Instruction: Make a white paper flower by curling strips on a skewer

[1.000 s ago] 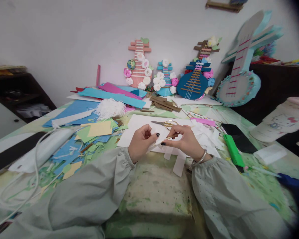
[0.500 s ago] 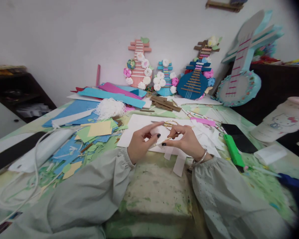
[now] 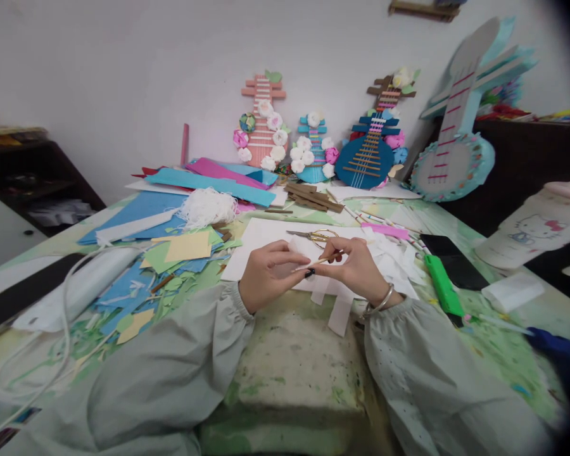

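Thumb and fingers of my left hand (image 3: 272,271) pinch a small piece of thin white paper (image 3: 289,266), which lies around or against the tip of a thin stick. My right hand (image 3: 360,269), with a bracelet at the wrist, grips the pale wooden stick (image 3: 330,257) between thumb and fingers. The hands meet at the stick's left end, above a white sheet (image 3: 247,244). Gold-handled scissors (image 3: 313,235) lie just behind them. Below the right hand hangs a white paper strip (image 3: 341,313). How the paper is fixed to the stick is hidden by the fingers.
Paper scraps (image 3: 171,285) and a white string heap (image 3: 209,208) lie left. White paper strips (image 3: 399,259), a green tool (image 3: 441,285), a black phone (image 3: 453,261) and a cup (image 3: 534,225) are right. Decorated lute models (image 3: 365,161) stand along the wall.
My left fingers have come down and closed on the paper at the stick's tip. The hands are closer together, and the scissors behind show more. The view has shifted slightly.
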Motion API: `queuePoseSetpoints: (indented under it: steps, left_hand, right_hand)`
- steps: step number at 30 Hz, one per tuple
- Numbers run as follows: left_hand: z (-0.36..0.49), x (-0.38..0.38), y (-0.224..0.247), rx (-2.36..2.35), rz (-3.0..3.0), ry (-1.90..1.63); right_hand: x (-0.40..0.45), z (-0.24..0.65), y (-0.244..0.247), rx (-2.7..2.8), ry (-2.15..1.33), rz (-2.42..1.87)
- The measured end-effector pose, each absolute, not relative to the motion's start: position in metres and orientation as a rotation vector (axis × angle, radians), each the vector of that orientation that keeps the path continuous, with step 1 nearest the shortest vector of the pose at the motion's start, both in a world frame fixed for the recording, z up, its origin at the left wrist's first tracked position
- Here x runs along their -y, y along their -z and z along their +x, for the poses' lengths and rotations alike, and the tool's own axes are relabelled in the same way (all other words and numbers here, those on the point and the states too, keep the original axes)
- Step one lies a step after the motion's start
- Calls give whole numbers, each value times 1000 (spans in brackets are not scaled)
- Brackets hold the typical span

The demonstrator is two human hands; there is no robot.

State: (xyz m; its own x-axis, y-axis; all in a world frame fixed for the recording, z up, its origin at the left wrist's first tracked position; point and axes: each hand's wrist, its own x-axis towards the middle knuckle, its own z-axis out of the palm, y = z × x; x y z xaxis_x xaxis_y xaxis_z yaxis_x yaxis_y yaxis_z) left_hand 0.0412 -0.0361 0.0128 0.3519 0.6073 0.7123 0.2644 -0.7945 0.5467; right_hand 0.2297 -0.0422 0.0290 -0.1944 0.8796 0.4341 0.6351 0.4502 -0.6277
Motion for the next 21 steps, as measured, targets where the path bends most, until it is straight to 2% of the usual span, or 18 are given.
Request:
queuePoseSetpoints:
  steps: [12, 21]
  left_hand:
    - [42, 34, -6, -804, 2301, -1498]
    - [44, 36, -8, -808, 2115, -1436]
  right_hand:
    - [38, 234, -23, 1837, -696, -1252]
    - [40, 232, -26, 1848, -435, -1279]
